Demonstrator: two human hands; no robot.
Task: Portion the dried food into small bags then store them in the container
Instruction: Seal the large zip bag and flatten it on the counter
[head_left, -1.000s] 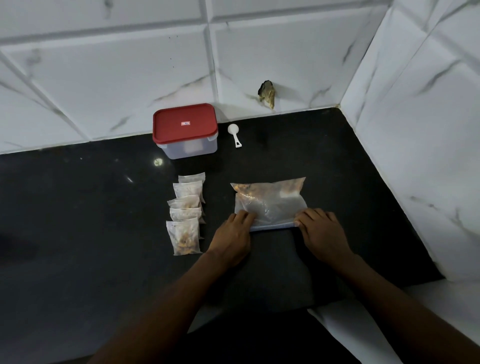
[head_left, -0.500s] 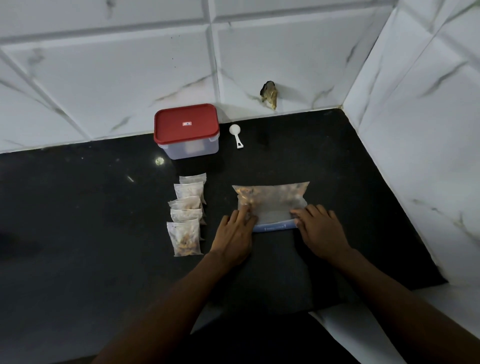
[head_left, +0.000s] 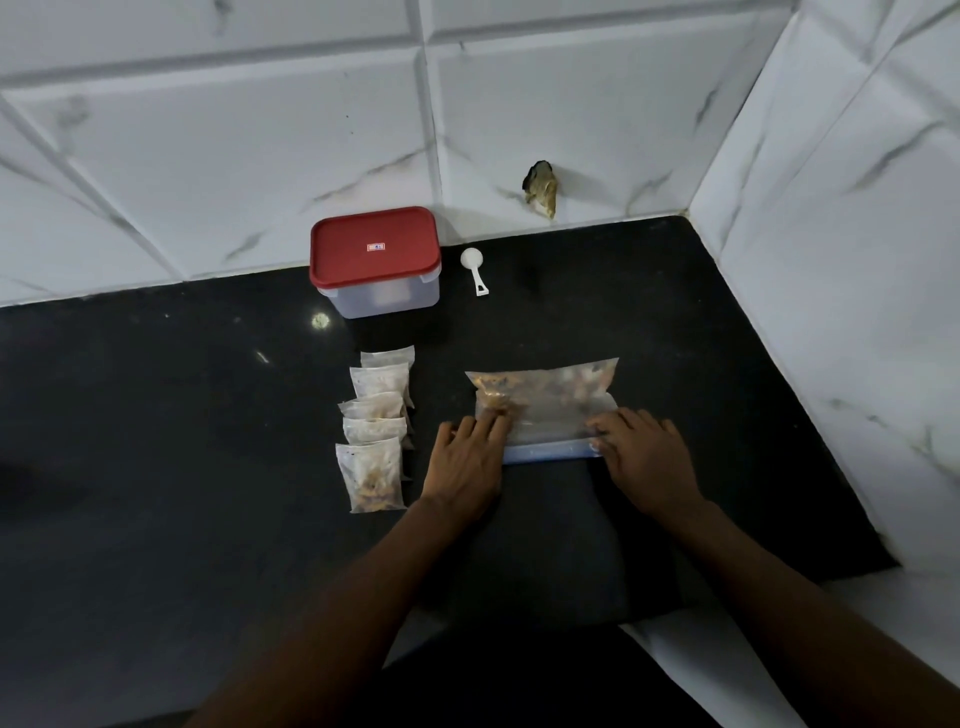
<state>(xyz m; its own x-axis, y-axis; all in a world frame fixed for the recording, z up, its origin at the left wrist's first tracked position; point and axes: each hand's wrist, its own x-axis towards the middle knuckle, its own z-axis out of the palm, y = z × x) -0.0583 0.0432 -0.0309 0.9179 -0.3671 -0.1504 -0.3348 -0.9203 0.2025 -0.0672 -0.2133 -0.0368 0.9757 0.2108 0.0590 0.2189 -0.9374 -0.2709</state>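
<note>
Looking down through the head camera, I see both bare hands flat on a large clear bag (head_left: 545, 410) that lies on the black desk (head_left: 156, 441). My left hand (head_left: 465, 462) has its fingers spread over the bag's near-left corner, pressing down on a clump of brown dried food (head_left: 493, 402) inside; nothing is pinched, so that grip is open and flat. My right hand (head_left: 647, 457) lies the same way on the near-right corner, fingers extended, palm down on the plastic — open too, holding nothing closed in it. Between the two hands the bag's blue-white zip strip (head_left: 550, 451) runs along the near edge. More dried food sits along the bag's far edge.

Just left of the left hand, five small bags (head_left: 376, 431) lie in an overlapping row running away from me, each with some brown food in it; the nearest one (head_left: 371, 475) is the fullest to my eye. Farther back stands the container (head_left: 376, 262), clear-walled with its red lid on, close to the tiled wall. A white scoop (head_left: 475, 267) lies just to its right — apart from it, handle toward me.
</note>
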